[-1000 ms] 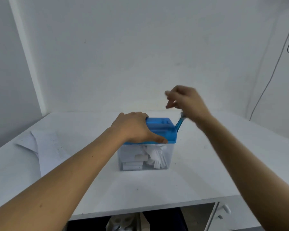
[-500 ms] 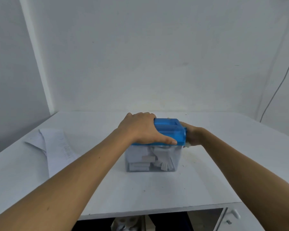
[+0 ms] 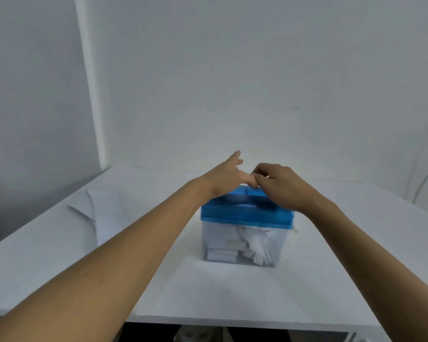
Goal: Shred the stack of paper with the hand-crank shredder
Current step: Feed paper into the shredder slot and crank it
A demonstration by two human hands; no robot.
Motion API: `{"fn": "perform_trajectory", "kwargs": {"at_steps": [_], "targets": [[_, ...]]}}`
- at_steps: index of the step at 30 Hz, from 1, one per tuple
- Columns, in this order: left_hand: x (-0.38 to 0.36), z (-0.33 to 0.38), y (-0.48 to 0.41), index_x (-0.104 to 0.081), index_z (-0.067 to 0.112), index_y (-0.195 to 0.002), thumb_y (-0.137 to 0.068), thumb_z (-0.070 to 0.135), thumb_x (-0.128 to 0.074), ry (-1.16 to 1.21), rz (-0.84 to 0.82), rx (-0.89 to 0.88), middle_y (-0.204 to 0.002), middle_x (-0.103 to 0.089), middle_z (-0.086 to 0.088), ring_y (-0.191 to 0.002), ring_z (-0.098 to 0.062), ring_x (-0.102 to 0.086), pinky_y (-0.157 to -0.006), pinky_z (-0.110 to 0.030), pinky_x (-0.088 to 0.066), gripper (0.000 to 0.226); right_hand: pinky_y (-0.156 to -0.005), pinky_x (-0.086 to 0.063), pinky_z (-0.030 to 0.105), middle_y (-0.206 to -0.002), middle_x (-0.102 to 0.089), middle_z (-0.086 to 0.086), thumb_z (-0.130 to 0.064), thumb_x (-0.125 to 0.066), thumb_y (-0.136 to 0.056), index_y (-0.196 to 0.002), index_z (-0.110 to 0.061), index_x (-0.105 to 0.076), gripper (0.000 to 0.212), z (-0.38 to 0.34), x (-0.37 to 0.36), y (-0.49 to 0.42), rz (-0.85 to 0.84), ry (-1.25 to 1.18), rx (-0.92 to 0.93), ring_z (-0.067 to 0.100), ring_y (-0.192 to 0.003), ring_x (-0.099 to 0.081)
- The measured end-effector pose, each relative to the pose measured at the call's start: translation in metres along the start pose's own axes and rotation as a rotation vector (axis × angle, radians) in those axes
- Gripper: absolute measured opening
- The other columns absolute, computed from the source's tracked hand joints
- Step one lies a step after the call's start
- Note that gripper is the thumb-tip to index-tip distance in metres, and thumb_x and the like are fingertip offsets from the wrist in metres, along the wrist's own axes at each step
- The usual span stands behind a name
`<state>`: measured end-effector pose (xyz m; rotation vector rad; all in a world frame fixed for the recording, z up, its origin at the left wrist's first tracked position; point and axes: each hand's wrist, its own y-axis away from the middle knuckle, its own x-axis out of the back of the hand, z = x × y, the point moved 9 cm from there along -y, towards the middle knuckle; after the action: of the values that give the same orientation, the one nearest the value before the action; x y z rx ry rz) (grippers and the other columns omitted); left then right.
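L hand flat, R hand curled

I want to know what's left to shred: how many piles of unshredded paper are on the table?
1. The paper stack lies flat on the table, left of the shredder. Its sheet count cannot be told, and the left forearm may hide more.

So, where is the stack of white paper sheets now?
In the head view, the stack of white paper sheets lies flat on the white table, at the left, left of the blue-lidded clear plastic shredder.
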<state>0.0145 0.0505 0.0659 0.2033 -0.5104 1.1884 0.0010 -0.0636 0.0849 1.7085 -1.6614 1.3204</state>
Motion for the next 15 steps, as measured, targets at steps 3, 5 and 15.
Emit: {"fn": "perform_trajectory", "kwargs": {"at_steps": [3, 5, 15], "targets": [[0.048, -0.004, 0.014, -0.039, 0.020, -0.153, -0.093, 0.004, -0.058, 0.205, 0.296, -0.128, -0.147, -0.052, 0.003, -0.128, -0.015, -0.052, -0.100, -0.027, -0.043, 0.066, -0.079, -0.052, 0.033, -0.101, -0.065, -0.007, -0.031, -0.048, -0.101, -0.100, -0.022, -0.064, 0.019, -0.019, -0.016, -0.001, -0.003, 0.072, 0.049, 0.011, -0.087, -0.061], [0.081, -0.018, 0.033, -0.057, 0.021, -0.135, -0.093, -0.002, -0.056, 0.144, 0.468, -0.160, -0.127, -0.063, 0.005, -0.116, -0.013, -0.060, -0.089, -0.017, -0.049, 0.048, -0.083, -0.055, 0.037, -0.100, -0.063, -0.011, -0.032, -0.050, -0.100, -0.097, -0.025, -0.063, 0.016, -0.029, -0.026, -0.004, -0.014, 0.093, 0.078, 0.011, -0.088, -0.061], [0.178, -0.197, 0.150, -0.063, 0.016, -0.126, -0.088, 0.074, -0.053, -0.768, 0.341, 0.722, -0.129, -0.066, -0.007, -0.113, -0.027, -0.063, -0.095, -0.038, -0.052, 0.070, -0.081, -0.049, 0.034, -0.102, -0.063, -0.010, -0.026, -0.053, -0.096, -0.099, -0.025, -0.066, 0.013, -0.125, -0.066, 0.015, 0.064, 0.132, 0.474, 0.015, -0.094, -0.060]]}}
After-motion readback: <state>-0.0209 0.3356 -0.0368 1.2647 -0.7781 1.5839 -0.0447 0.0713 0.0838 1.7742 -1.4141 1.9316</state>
